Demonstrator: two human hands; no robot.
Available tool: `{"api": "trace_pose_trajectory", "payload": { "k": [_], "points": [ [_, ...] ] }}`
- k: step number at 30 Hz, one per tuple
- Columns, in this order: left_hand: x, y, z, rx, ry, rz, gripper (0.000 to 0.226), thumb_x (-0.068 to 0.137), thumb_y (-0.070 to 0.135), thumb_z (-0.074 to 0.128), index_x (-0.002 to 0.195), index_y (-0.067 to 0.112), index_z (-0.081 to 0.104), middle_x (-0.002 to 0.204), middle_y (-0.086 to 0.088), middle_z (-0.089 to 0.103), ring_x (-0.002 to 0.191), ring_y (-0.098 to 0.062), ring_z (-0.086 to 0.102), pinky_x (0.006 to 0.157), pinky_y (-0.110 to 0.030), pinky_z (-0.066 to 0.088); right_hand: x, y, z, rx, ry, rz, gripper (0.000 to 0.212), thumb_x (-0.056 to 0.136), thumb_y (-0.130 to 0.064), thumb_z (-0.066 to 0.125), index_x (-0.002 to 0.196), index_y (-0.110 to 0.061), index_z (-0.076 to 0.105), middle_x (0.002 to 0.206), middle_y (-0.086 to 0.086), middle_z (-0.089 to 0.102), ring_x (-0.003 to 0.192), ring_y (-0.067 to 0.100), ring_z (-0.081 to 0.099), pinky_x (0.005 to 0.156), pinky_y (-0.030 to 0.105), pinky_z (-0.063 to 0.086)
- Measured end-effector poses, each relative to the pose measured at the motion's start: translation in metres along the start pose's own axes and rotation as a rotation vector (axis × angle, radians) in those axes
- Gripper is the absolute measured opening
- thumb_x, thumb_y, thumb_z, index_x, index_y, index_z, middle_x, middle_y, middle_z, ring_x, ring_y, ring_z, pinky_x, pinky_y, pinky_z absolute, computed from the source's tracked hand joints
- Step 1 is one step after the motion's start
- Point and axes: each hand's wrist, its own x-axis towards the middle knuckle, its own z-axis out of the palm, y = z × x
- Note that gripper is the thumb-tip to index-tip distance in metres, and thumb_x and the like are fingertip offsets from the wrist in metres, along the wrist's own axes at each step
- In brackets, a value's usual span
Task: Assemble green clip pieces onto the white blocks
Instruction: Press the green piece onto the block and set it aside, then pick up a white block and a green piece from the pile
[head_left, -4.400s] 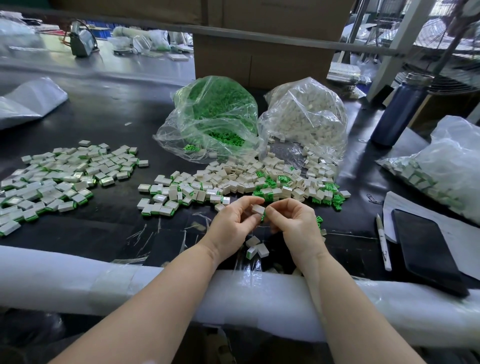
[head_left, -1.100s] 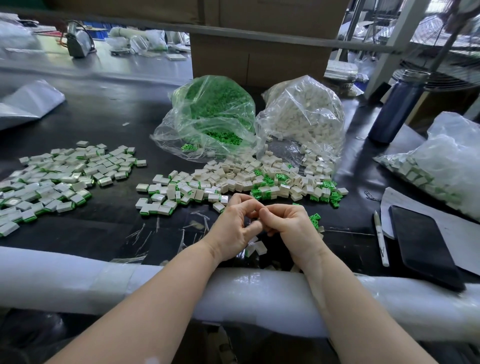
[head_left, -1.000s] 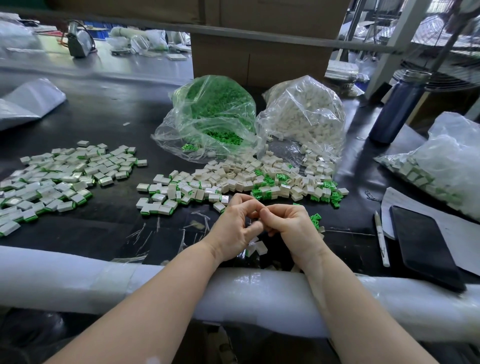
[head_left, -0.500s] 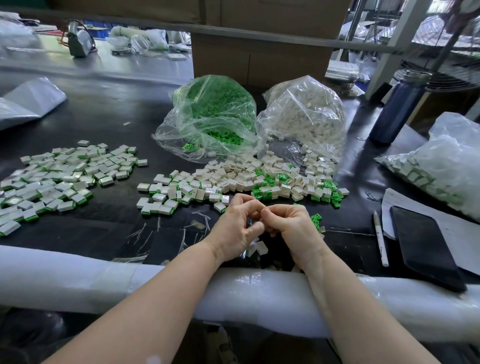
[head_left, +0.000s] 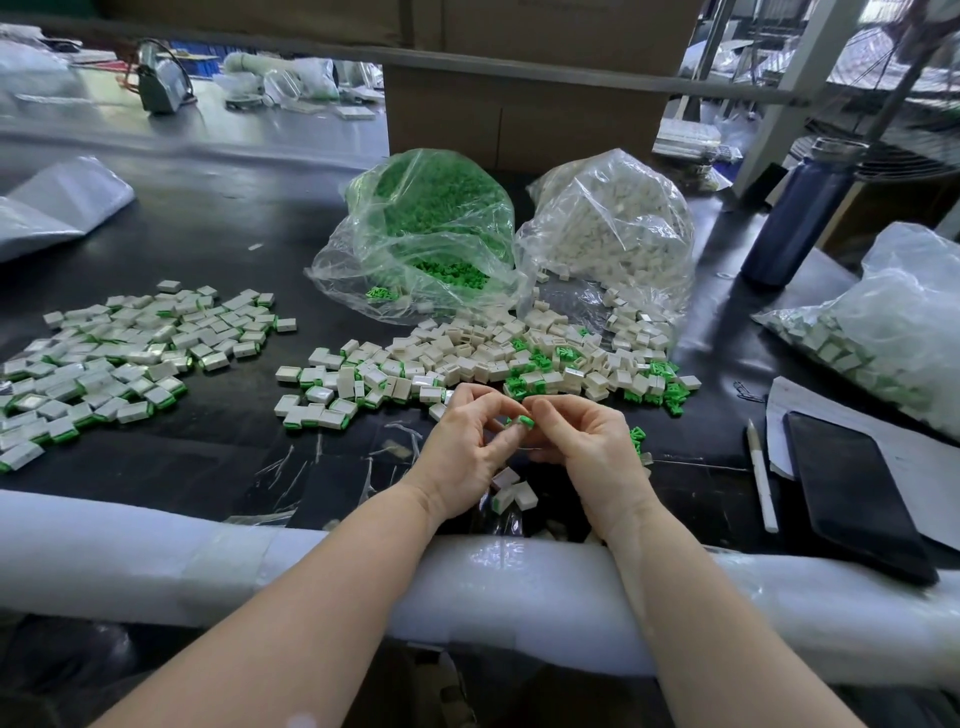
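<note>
Green clip (head_left: 523, 422) newly exposed between fingertips

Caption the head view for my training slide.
Both hands pinch a green clip near loose white blocks.

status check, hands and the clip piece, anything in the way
Left hand and right hand both pinching one green clip at fingertips. White block under it mostly hidden. Nothing blocking; loose pile just beyond.

Left hand (head_left: 470, 452) and right hand (head_left: 587, 441) pinch a green clip (head_left: 523, 421) together.
</note>
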Motion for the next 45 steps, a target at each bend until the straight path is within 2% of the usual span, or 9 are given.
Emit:
{"api": "trace_pose_trajectory", "payload": {
  "k": [7,14,20,25,29,34,38,42,45],
  "points": [
    [0.0,0.001,0.0,0.064,0.007,-0.013,0.016,0.09,0.014,0.059,0.102,0.006,0.063,0.11,-0.007,0.045,0.089,-0.021,0.055,0.081,-0.02,0.049,-0.001,0.001,-0.002,-0.348,0.079,-0.148,0.009,0.081,-0.007,0.07,0.077,-0.015,0.068,0.077,0.006,0.069,0.077,0.024,0.067,0.072,0.041,0.058],
    [0.0,0.0,0.001,0.095,0.018,-0.013,0.014,0.09,0.014,0.059,0.101,0.006,0.064,0.108,-0.002,0.045,0.09,-0.017,0.054,0.076,-0.011,0.046,0.001,0.004,0.001,-0.533,0.082,-0.168,0.007,0.087,-0.011,0.064,0.08,-0.012,0.063,0.074,0.001,0.063,0.068,0.014,0.057,0.065,0.027,0.051],
    [0.0,0.002,0.001,0.102,0.011,-0.008,0.017,0.09,0.019,0.058,0.101,0.008,0.064,0.106,-0.004,0.048,0.09,-0.023,0.055,0.077,-0.015,0.046,0.002,0.007,0.002,-0.514,0.07,-0.129,0.012,0.092,-0.011,0.057,0.082,-0.016,0.056,0.087,0.006,0.061,0.08,0.019,0.057,0.074,0.032,0.052],
    [-0.001,0.003,0.0,0.111,0.034,-0.007,0.018,0.089,0.019,0.059,0.102,0.006,0.065,0.1,-0.004,0.052,0.089,-0.023,0.057,0.079,-0.02,0.047,0.001,0.005,0.002,-0.566,0.065,-0.158,0.01,0.092,-0.012,0.057,0.083,-0.016,0.056,0.084,0.001,0.058,0.073,0.004,0.051,0.065,0.006,0.04],
    [-0.001,0.002,0.0,0.085,0.09,-0.016,0.014,0.088,0.016,0.062,0.099,0.009,0.066,0.091,-0.001,0.061,0.084,-0.017,0.06,0.074,-0.014,0.048,0.001,0.004,0.001,-0.59,0.09,-0.199,0.005,0.089,-0.012,0.061,0.084,-0.013,0.06,0.087,0.006,0.062,0.076,0.011,0.055,0.066,0.008,0.041],
    [0.0,0.0,-0.001,0.042,0.237,-0.08,0.02,0.088,0.008,0.061,0.106,0.013,0.066,0.083,0.0,0.063,0.078,-0.016,0.061,0.077,-0.026,0.053,0.002,0.003,-0.002,-0.584,0.212,-0.228,0.01,0.085,-0.012,0.066,0.077,-0.016,0.062,0.082,0.005,0.063,0.074,0.014,0.057,0.066,0.014,0.043],
    [0.0,-0.005,-0.003,0.167,0.409,-0.072,0.022,0.088,0.005,0.06,0.105,0.016,0.069,0.092,0.002,0.059,0.079,-0.011,0.057,0.076,-0.014,0.047,0.002,0.003,-0.003,-0.592,0.281,-0.217,0.014,0.085,-0.012,0.067,0.074,-0.019,0.061,0.082,0.005,0.063,0.069,0.008,0.054,0.061,0.005,0.038],
    [0.002,-0.01,-0.007,0.235,0.476,-0.129,0.024,0.089,0.002,0.057,0.109,0.009,0.067,0.104,0.001,0.047,0.089,-0.012,0.051,0.076,0.005,0.031,0.004,0.004,-0.005,-0.603,0.329,-0.194,0.009,0.085,-0.013,0.066,0.077,-0.014,0.063,0.085,0.008,0.064,0.073,0.016,0.055,0.07,0.022,0.044],
    [0.002,-0.011,-0.006,0.324,0.439,-0.174,0.031,0.089,0.004,0.056,0.12,0.003,0.06,0.113,-0.001,0.038,0.102,-0.014,0.044,0.089,-0.003,0.026,0.005,0.005,-0.008,-0.61,0.378,-0.179,0.01,0.086,-0.013,0.065,0.076,-0.015,0.062,0.086,0.009,0.063,0.074,0.017,0.054,0.072,0.028,0.043]
  ]
}}
